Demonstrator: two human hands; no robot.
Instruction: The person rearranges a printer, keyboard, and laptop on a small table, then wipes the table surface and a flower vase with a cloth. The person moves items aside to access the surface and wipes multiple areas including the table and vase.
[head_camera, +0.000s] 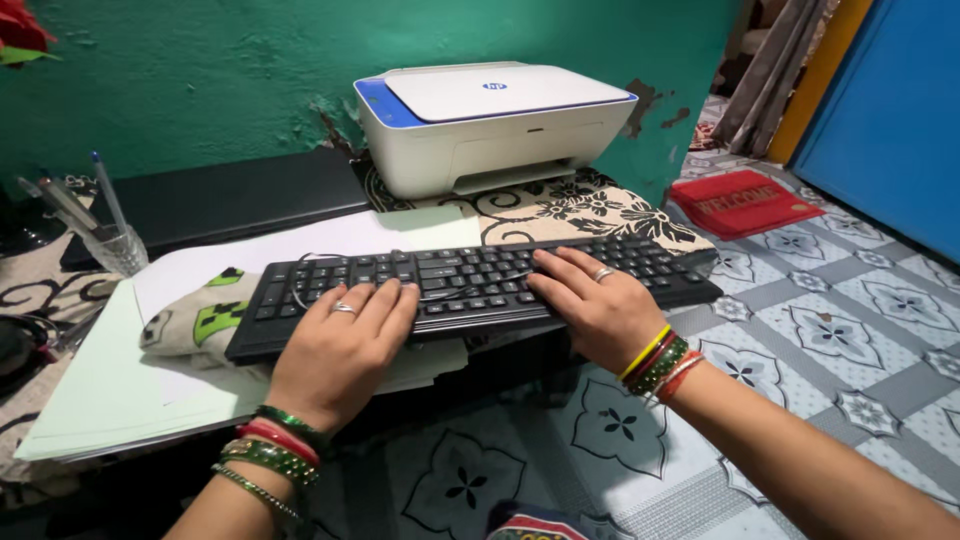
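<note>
Glass cup (122, 250) holds pens (100, 195); both hands' open fingers (385, 300) rest on keyboard (470, 280).

A black keyboard (470, 285) lies flat and slightly askew across white papers (120, 390) and a patterned cloth (200, 320), its thin cable looping over the keys, both hands resting on it.

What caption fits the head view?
Both hands, left and right, rest on a black keyboard before a white printer.

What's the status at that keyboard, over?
Left hand and right hand flat on black keyboard, holding nothing. Thin cable looped across keys. White printer behind.
</note>
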